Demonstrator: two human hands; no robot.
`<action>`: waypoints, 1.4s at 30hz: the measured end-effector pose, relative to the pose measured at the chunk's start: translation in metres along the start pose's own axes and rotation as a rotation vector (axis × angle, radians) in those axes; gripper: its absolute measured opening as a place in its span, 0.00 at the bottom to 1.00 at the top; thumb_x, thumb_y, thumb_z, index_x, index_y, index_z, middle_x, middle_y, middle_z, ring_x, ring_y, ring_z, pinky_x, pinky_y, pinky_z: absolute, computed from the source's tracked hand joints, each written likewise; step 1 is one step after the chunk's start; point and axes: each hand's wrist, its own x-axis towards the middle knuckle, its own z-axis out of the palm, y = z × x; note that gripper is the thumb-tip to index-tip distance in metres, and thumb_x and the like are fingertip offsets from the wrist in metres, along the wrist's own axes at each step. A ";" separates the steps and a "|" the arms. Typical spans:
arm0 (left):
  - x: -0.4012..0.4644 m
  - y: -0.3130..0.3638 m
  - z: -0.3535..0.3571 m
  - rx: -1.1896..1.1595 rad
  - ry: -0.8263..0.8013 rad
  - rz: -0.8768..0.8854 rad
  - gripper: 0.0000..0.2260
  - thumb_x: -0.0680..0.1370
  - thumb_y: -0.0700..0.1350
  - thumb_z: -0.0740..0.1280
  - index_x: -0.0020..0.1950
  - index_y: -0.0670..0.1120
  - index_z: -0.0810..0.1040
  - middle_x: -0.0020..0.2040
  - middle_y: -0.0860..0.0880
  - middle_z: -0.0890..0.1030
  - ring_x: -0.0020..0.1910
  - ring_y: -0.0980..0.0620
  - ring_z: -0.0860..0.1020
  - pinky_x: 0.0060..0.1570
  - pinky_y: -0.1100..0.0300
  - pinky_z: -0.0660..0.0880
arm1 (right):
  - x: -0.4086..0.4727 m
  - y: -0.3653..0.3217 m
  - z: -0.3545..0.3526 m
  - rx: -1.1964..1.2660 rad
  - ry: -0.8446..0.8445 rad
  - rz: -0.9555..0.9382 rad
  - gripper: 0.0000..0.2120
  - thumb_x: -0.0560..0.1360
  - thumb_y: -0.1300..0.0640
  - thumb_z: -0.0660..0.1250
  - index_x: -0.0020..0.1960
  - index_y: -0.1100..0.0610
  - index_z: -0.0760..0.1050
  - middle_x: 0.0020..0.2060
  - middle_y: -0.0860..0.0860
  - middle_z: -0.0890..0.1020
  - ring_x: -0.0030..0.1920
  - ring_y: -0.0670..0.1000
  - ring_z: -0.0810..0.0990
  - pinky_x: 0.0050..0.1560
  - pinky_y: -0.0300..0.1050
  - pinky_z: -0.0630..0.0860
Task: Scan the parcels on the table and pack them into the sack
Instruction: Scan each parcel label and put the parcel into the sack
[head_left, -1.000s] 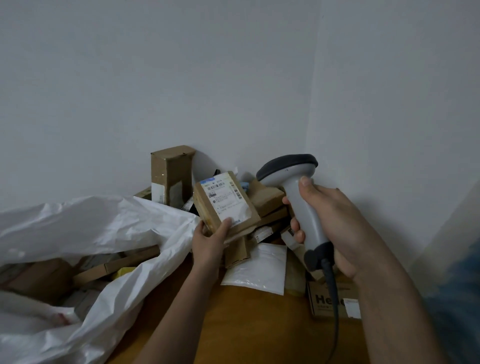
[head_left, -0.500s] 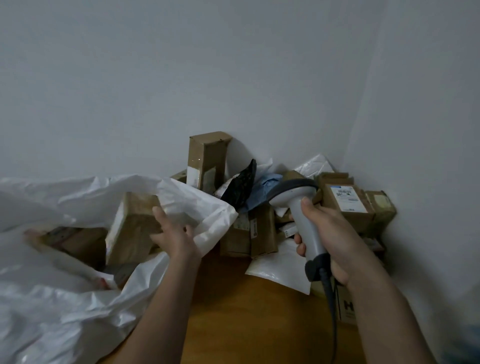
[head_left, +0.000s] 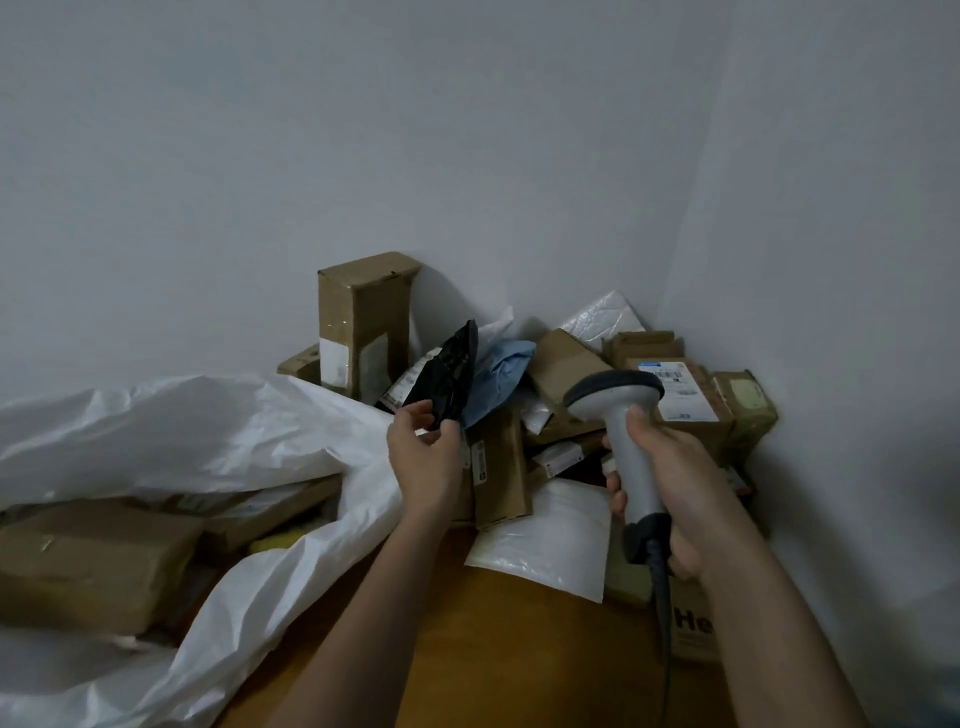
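The left hand (head_left: 423, 457) pinches the lower edge of a black plastic parcel (head_left: 448, 376) in the heap, while the right hand (head_left: 670, 486) is wrapped tightly around the handle of a grey barcode scanner (head_left: 623, 431). Cardboard and plastic parcels (head_left: 571, 374) are piled in the wall corner on a wooden table (head_left: 498, 644). To the left lies the open white sack (head_left: 208, 431), with brown boxes (head_left: 88, 561) inside.

A makeshift parcel-sorting spot in a plain room corner: bare pale walls (head_left: 467, 156) meet at the far right, labelled cardboard boxes and mailers (head_left: 675, 395) lie heaped on a wooden table (head_left: 493, 649), a white sack (head_left: 208, 441) of parcels at left.
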 end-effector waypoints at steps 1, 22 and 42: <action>0.006 -0.001 0.009 0.070 -0.029 0.031 0.18 0.78 0.39 0.67 0.67 0.47 0.71 0.62 0.46 0.75 0.50 0.54 0.77 0.45 0.63 0.77 | 0.007 -0.001 -0.002 -0.003 0.009 0.002 0.19 0.80 0.45 0.61 0.59 0.60 0.75 0.34 0.58 0.76 0.30 0.51 0.75 0.29 0.44 0.73; 0.040 -0.024 0.091 0.524 -0.198 0.569 0.09 0.76 0.36 0.68 0.55 0.42 0.84 0.49 0.45 0.85 0.46 0.48 0.82 0.46 0.63 0.71 | 0.062 -0.014 -0.034 0.031 0.133 0.008 0.13 0.81 0.48 0.60 0.50 0.57 0.74 0.35 0.57 0.75 0.30 0.50 0.74 0.32 0.44 0.73; -0.148 -0.155 0.014 0.768 -1.052 0.200 0.20 0.76 0.57 0.69 0.65 0.49 0.79 0.61 0.52 0.80 0.58 0.55 0.77 0.58 0.60 0.74 | -0.020 0.076 -0.080 -0.092 0.029 0.135 0.17 0.81 0.45 0.59 0.55 0.58 0.76 0.35 0.59 0.75 0.29 0.51 0.74 0.27 0.43 0.72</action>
